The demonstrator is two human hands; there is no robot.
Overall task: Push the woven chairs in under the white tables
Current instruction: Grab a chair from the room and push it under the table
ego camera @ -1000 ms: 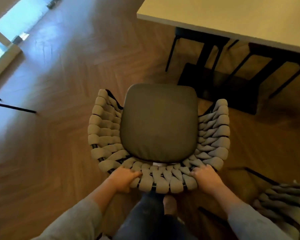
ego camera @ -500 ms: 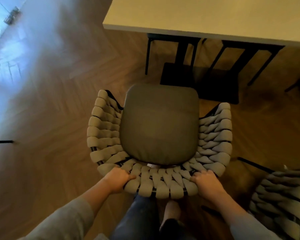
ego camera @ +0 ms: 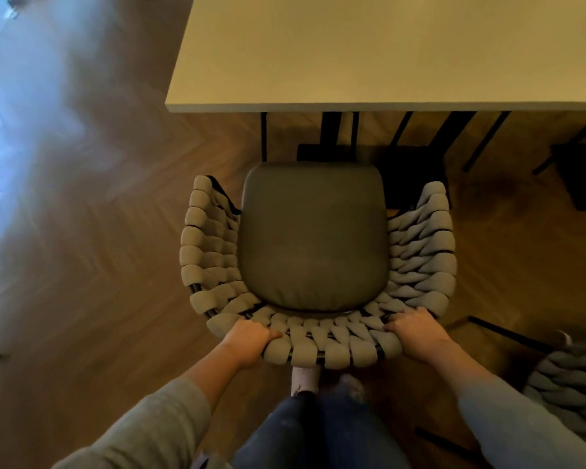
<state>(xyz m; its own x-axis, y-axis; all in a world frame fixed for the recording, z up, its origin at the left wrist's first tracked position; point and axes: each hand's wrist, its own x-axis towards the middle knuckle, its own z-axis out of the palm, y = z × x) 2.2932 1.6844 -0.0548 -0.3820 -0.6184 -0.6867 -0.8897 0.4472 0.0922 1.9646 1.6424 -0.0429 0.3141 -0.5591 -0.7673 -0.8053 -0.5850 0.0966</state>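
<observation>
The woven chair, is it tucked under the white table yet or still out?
Still out. The woven chair sits wholly clear of the white table; its seat front stops short of the table's near edge.

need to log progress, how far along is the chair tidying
Done: nothing visibly finished. In hand: the left hand and right hand grip the back of the woven chair, whose seat front sits short of the white table edge. Left: slide it under, then deal with the second woven chair at the right edge.

Single head view, steep downward, close over woven chair [ego camera: 313, 238], facing white table [ego camera: 386, 52].
</observation>
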